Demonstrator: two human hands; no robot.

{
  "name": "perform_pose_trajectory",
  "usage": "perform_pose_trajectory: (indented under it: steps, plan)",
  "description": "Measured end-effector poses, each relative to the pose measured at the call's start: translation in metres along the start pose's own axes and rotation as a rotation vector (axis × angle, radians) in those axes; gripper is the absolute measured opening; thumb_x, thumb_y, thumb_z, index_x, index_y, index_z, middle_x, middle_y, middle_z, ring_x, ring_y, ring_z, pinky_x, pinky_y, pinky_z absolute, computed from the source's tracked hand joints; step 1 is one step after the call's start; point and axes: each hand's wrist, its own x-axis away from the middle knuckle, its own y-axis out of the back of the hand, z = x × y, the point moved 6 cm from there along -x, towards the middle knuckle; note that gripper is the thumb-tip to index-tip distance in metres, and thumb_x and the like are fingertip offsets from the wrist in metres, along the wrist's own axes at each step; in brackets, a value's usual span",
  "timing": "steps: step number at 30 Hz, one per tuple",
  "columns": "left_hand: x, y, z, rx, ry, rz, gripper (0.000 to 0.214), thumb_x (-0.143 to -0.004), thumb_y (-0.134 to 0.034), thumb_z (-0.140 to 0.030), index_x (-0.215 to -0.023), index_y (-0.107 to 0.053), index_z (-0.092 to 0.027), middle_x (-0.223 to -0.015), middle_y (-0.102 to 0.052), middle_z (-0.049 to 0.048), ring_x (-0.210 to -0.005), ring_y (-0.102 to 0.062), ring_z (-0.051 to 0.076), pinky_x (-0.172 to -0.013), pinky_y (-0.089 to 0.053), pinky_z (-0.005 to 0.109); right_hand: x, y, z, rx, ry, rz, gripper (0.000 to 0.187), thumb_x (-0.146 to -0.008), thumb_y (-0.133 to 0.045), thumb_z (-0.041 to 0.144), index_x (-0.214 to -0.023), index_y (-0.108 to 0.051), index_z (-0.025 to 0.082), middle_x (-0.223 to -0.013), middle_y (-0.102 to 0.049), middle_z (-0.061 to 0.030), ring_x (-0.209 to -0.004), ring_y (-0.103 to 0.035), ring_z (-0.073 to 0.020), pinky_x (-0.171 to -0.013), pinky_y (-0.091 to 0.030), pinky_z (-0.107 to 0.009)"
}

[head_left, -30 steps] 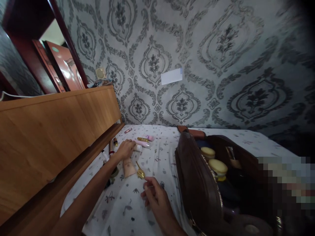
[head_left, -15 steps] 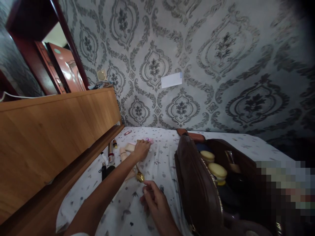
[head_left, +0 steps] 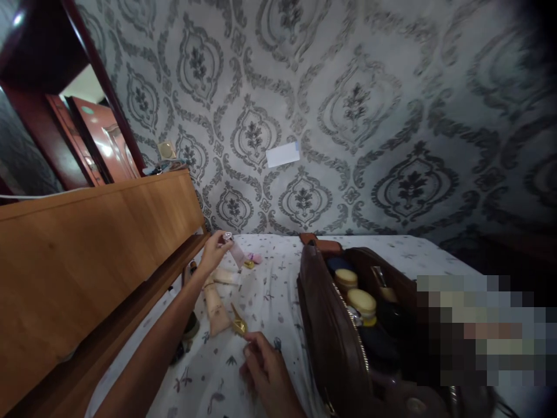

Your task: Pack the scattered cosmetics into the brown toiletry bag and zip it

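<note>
My left hand (head_left: 214,251) is closed on a small pale pink tube (head_left: 236,253) with a silvery end, held up over the far left of the bed. Low in the middle, my right hand (head_left: 268,367) has its thumb and forefinger together at the near end of a shiny gold spoon-shaped item (head_left: 239,324). Left of that item lies a beige squeeze tube (head_left: 216,307). A pale flat piece (head_left: 226,277) is beyond it. Past the left hand, a pink item (head_left: 256,258) sits beside a small gold piece (head_left: 248,264).
An open brown leather bag (head_left: 319,325) stands at the right, holding yellow-lidded jars (head_left: 362,303) and dark items. A wooden board (head_left: 108,226) runs along the left. Patterned wallpaper (head_left: 348,145) rises behind the white printed sheet (head_left: 221,383). A dark round item (head_left: 190,326) lies under the left forearm.
My left hand has moved left from the pink item and lifted the pale pink tube. The beige tube is more exposed. My right hand stays at the gold item. The view has shifted slightly.
</note>
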Motion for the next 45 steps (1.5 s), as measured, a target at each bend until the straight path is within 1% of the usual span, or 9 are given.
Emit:
perform_pose_trajectory:
  steps: [3, 7, 12, 15, 21, 26, 31, 34, 45]
  plan:
    - [-0.003, 0.019, -0.011, 0.194, 0.015, -0.052, 0.024, -0.083, -0.049, -0.034, -0.099, -0.051, -0.016, -0.087, -0.060, 0.0032, -0.076, -0.061, 0.015, -0.064, -0.054, 0.026, -0.002, -0.001, -0.004, -0.030, 0.038, 0.028, 0.045, -0.082, -0.053, 0.060, -0.100, -0.061, 0.020, -0.064, -0.058, 0.0011, -0.054, -0.056, -0.0153, -0.048, -0.043, -0.024]
    - [0.000, 0.033, -0.038, 0.707, 0.121, -0.113, 0.045, -0.069, -0.070, -0.040, -0.106, -0.055, -0.019, -0.087, -0.059, -0.0002, -0.073, -0.061, 0.013, -0.059, -0.055, 0.023, -0.002, -0.005, -0.007, -0.052, 0.011, 0.034, 0.039, -0.083, -0.055, 0.056, -0.102, -0.061, 0.022, -0.065, -0.056, 0.0028, -0.051, -0.053, -0.0136, -0.047, -0.042, -0.023]
    - [-0.001, 0.034, -0.097, 0.936, 0.144, -0.104, 0.049, -0.066, -0.076, -0.035, -0.110, -0.061, -0.020, -0.082, -0.057, -0.0016, -0.070, -0.059, 0.010, -0.058, -0.057, 0.022, 0.000, -0.001, -0.006, 0.020, -0.017, -0.103, 0.029, -0.081, -0.061, 0.046, -0.098, -0.063, 0.022, -0.075, -0.056, 0.0009, -0.058, -0.054, -0.0134, -0.054, -0.044, -0.023]
    - [-0.005, 0.024, -0.139, 0.965, 0.095, -0.055, 0.043, -0.065, -0.077, -0.037, -0.101, -0.061, -0.018, -0.081, -0.057, -0.0011, -0.071, -0.059, 0.011, -0.056, -0.056, 0.021, 0.001, -0.002, -0.006, 0.012, -0.014, -0.041, 0.028, -0.083, -0.060, 0.045, -0.099, -0.063, 0.022, -0.073, -0.055, 0.0018, -0.058, -0.054, -0.0129, -0.057, -0.045, -0.023]
    - [-0.014, -0.007, -0.204, 0.819, -0.041, 0.054, 0.041, -0.062, -0.078, -0.044, -0.084, -0.057, -0.016, -0.078, -0.056, -0.0014, -0.069, -0.059, 0.013, -0.057, -0.058, 0.027, 0.000, -0.005, -0.010, -0.004, -0.048, 0.013, 0.028, -0.084, -0.056, 0.046, -0.100, -0.061, 0.023, -0.074, -0.056, 0.0028, -0.051, -0.050, -0.0106, -0.047, -0.040, -0.020]
    - [-0.020, -0.021, -0.232, 0.577, -0.211, 0.101, 0.033, -0.069, -0.074, -0.041, -0.081, -0.057, -0.017, -0.072, -0.054, -0.0032, -0.062, -0.057, 0.012, -0.056, -0.053, 0.026, -0.004, -0.009, -0.007, 0.046, -0.049, 0.062, 0.024, -0.084, -0.053, 0.037, -0.099, -0.060, 0.020, -0.063, -0.051, 0.0056, -0.044, -0.045, -0.0089, -0.042, -0.036, -0.018]
    - [-0.021, -0.026, -0.250, 0.108, -0.417, 0.065, 0.020, -0.077, -0.068, -0.035, -0.083, -0.060, -0.018, -0.070, -0.056, -0.0034, -0.065, -0.053, 0.013, -0.065, -0.044, 0.026, -0.003, -0.010, 0.002, 0.066, -0.047, 0.074, 0.020, -0.084, -0.048, 0.027, -0.095, -0.059, 0.016, -0.054, -0.044, 0.0078, -0.040, -0.040, -0.0080, -0.040, -0.033, -0.017]
    - [-0.018, -0.037, -0.259, -0.083, -0.498, 0.108, 0.018, -0.079, -0.065, -0.034, -0.086, -0.060, -0.018, -0.074, -0.059, -0.0018, -0.070, -0.055, 0.016, -0.069, -0.042, 0.027, -0.002, -0.011, 0.004, 0.044, -0.073, 0.076, 0.016, -0.084, -0.050, 0.027, -0.094, -0.058, 0.017, -0.053, -0.041, 0.0084, -0.040, -0.043, -0.0084, -0.037, -0.032, -0.016]
    - [-0.005, -0.090, -0.259, -0.499, -0.488, 0.302, 0.016, -0.087, -0.057, -0.033, -0.098, -0.059, -0.021, -0.098, -0.067, 0.0065, -0.097, -0.061, 0.027, -0.077, -0.044, 0.032, -0.002, -0.009, 0.008, 0.085, -0.021, 0.071, 0.013, -0.089, -0.048, 0.027, -0.086, -0.057, 0.018, -0.052, -0.041, 0.0077, -0.038, -0.040, -0.0070, -0.036, -0.030, -0.014]
